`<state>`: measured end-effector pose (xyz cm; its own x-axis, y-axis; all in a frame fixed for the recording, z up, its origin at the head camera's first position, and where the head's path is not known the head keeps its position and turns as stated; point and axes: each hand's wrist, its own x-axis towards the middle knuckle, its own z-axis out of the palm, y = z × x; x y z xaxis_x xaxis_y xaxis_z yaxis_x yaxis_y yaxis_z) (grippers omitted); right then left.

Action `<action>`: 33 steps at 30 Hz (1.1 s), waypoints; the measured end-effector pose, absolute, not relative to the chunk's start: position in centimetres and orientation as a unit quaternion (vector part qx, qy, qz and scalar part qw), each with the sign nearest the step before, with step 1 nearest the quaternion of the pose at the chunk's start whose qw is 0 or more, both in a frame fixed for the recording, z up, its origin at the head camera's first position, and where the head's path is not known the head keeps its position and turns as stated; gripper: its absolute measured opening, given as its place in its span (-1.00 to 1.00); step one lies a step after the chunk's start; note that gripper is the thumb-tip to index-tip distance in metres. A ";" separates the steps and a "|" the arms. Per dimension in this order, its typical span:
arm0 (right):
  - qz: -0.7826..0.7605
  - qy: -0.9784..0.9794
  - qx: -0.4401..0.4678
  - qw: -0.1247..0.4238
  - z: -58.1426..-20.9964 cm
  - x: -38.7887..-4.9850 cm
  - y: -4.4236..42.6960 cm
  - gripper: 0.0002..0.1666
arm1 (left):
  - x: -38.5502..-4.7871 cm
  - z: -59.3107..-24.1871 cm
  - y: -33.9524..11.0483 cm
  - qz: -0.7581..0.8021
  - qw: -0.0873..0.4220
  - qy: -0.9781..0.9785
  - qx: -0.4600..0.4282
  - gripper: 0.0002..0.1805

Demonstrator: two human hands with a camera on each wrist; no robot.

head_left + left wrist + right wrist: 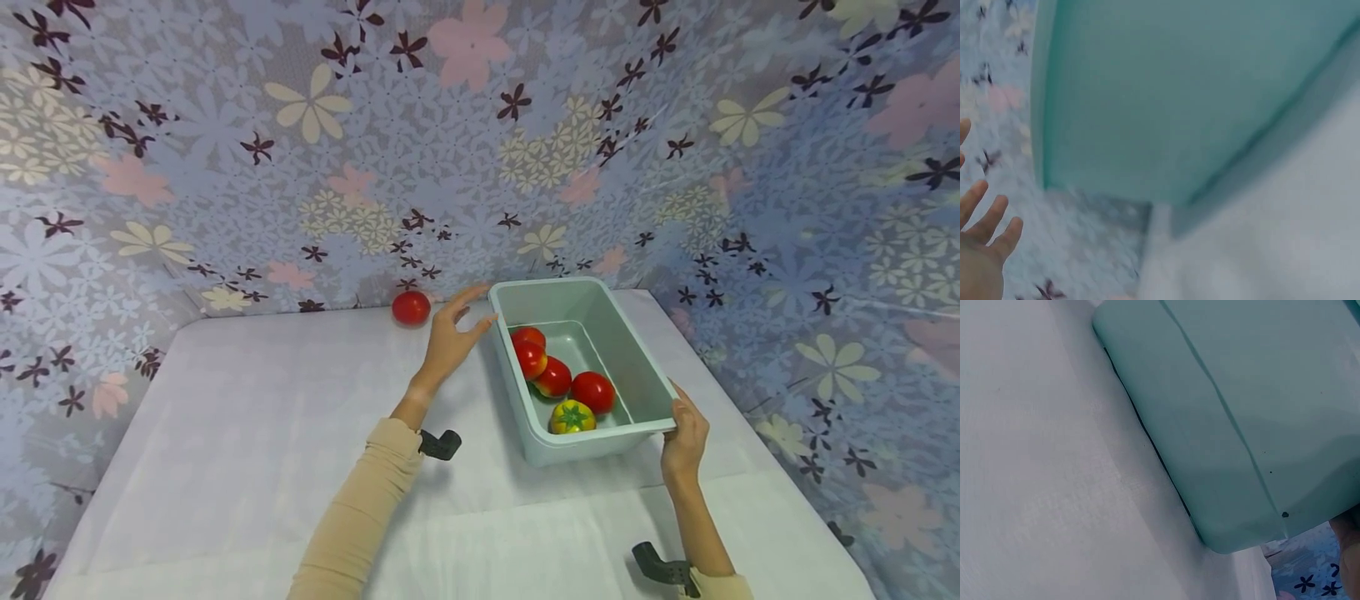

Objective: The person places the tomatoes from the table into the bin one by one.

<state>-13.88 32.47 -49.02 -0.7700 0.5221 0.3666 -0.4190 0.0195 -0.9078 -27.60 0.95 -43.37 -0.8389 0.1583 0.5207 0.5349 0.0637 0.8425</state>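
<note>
A grey-green plastic bin (630, 333) is on the right half of the table, its side filling much of the left wrist view and the right wrist view. Inside, against its left and near walls, are several red tomatoes (592, 392) and a yellow-green tomato (573, 417) with a green star-shaped top. My right hand (684, 437) grips the bin's near right corner at the rim. Beside the far left rim is my left hand (450, 337), fingers spread; in the left wrist view those fingers (985, 219) stand apart from the bin wall. One red tomato (411, 308) lies outside, left of that hand.
A white cloth covers the table (262, 433). Flower-patterned fabric (420, 150) hangs behind the table's back edge and along both sides. Each wrist wears a black camera mount (441, 445).
</note>
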 end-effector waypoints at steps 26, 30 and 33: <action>0.702 -0.627 -0.025 0.337 -49.1 -13.9 32.5 -0.44 | -30.6 -49.3 -6.5 -0.596 0.256 -0.759 -0.055 -0.40; 0.699 -0.631 -0.026 0.336 -49.1 -13.8 32.5 -0.44 | -30.9 -49.8 -7.2 -0.607 0.234 -0.758 -0.042 -0.29; 0.700 -0.629 -0.028 0.336 -49.0 -13.8 32.6 -0.45 | -31.1 -50.2 -7.6 -0.617 0.217 -0.756 -0.034 -0.26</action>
